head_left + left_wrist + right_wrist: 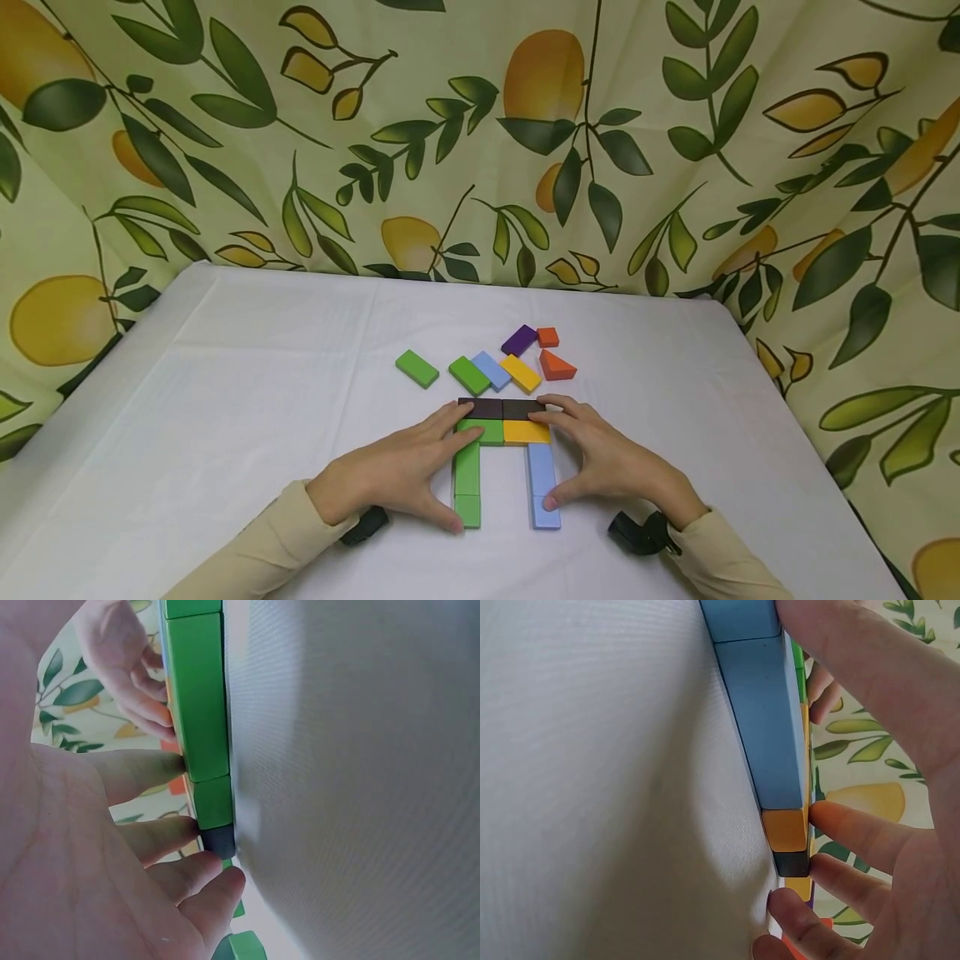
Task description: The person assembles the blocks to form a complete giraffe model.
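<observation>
Flat blocks lie together on the white cloth in an arch shape. Two black blocks (489, 408) form its far row, with a green block (492, 432) and a yellow block (527, 432) just below them. One leg is of green blocks (467, 471), the other of light blue blocks (542, 471). My left hand (397, 468) spreads along the green side, fingertips on the far left corner and thumb by the leg's near end. On the opposite side my right hand (609, 457) touches the far right corner, its thumb at the lower blue block.
Beyond the arch lie loose blocks: two green ones (417, 368), a light blue one (491, 371), a yellow one (521, 374), a purple one (519, 341), an orange-red triangle (557, 365) and a small orange-red block (548, 337). A patterned curtain (450, 167) hangs behind the table.
</observation>
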`<action>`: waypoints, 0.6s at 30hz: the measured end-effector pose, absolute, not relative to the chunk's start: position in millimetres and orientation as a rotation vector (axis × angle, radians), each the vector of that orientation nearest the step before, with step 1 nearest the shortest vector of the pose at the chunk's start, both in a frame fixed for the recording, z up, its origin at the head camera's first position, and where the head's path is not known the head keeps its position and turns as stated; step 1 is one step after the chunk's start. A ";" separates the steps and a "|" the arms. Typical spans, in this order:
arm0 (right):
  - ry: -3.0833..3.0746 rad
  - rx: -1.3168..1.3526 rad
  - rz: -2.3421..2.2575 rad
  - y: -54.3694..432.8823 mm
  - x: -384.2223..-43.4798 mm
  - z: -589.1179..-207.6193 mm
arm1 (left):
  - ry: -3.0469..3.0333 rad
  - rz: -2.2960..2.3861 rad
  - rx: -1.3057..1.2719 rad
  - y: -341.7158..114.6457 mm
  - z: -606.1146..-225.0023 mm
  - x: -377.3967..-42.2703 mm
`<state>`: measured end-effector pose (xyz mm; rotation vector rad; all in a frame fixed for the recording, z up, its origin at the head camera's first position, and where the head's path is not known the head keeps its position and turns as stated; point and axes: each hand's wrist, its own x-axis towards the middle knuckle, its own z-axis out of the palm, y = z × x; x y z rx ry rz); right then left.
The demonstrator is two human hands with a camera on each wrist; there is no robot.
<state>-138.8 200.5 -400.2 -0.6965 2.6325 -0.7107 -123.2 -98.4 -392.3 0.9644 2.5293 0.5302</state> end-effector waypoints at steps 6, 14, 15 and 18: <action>2.633 -0.684 -0.704 200.2 -139.2 -399.9 | 2.523 0.549 0.960 -98.5 -392.4 -123.4; 2.628 -0.682 -0.696 200.0 -138.1 -399.4 | 2.584 0.559 1.027 -97.9 -393.7 -125.5; 2.629 -0.682 -0.694 199.9 -138.0 -399.3 | 2.585 0.560 1.025 -97.7 -394.0 -125.7; 2.632 -0.677 -0.691 199.7 -137.6 -398.7 | 2.582 0.571 1.011 -97.2 -394.1 -125.5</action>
